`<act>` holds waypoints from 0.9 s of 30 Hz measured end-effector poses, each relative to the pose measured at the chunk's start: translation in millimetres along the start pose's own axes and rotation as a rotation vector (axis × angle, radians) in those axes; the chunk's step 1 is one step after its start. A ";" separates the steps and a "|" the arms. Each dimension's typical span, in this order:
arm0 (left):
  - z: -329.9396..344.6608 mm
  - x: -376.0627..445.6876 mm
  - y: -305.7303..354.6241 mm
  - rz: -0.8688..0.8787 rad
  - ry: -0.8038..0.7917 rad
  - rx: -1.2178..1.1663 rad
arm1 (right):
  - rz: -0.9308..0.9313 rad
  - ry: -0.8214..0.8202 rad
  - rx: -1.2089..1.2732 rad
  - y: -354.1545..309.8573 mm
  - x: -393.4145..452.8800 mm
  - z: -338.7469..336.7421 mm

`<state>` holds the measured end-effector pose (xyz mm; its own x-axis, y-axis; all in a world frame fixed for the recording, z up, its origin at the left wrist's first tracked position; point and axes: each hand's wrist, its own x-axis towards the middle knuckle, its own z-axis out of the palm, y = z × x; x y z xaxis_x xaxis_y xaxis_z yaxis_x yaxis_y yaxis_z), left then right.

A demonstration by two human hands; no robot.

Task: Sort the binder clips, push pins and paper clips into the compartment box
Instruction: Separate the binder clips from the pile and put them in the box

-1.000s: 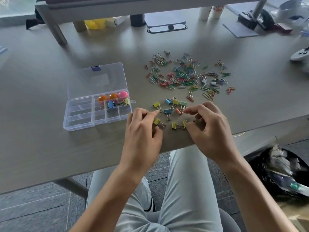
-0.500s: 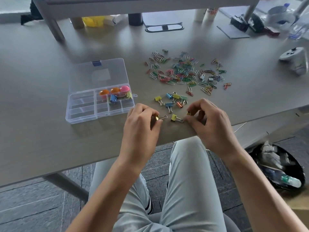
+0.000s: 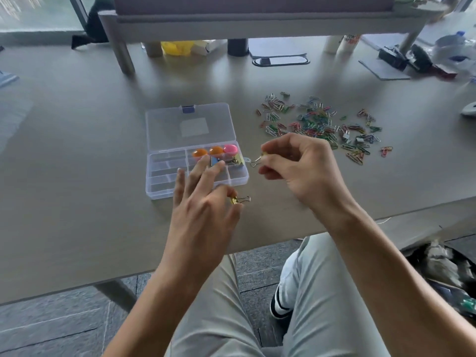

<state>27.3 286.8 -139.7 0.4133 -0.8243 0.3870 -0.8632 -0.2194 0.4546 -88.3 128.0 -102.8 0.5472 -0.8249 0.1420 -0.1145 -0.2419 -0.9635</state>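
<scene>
Grey table (image 3: 77,163) carries a raised shelf on a metal leg (image 3: 121,51). Under shelf: yellow bag (image 3: 180,47), dark cylinder (image 3: 237,47), white cup w/ print (image 3: 345,43). Far right: black items (image 3: 401,56), grey pad (image 3: 381,69). Floor, right: black bag w/ rubbish (image 3: 443,269).

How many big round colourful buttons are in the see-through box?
3, in a row in the box's far right compartment: two orange, then one pink. More could hide behind the left hand's fingers.
</scene>
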 end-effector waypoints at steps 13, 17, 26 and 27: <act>1.9 -2.9 -4.5 0.026 -0.025 -0.032 | -0.062 -0.010 -0.525 -5.6 13.6 29.8; 0.5 -4.2 -4.2 0.026 -0.023 -0.036 | -0.098 0.029 -0.611 -3.5 11.8 37.5; 1.5 -3.9 -4.1 0.016 -0.035 -0.024 | -0.062 0.047 -0.614 4.5 13.3 38.7; 1.4 -3.8 -4.1 0.014 -0.036 -0.023 | -0.035 0.040 -0.615 4.6 15.4 37.9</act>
<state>28.9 290.1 -144.2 0.3899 -0.8455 0.3650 -0.8621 -0.1959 0.4673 -48.9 133.5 -113.6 0.5293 -0.8267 0.1908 -0.5606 -0.5096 -0.6527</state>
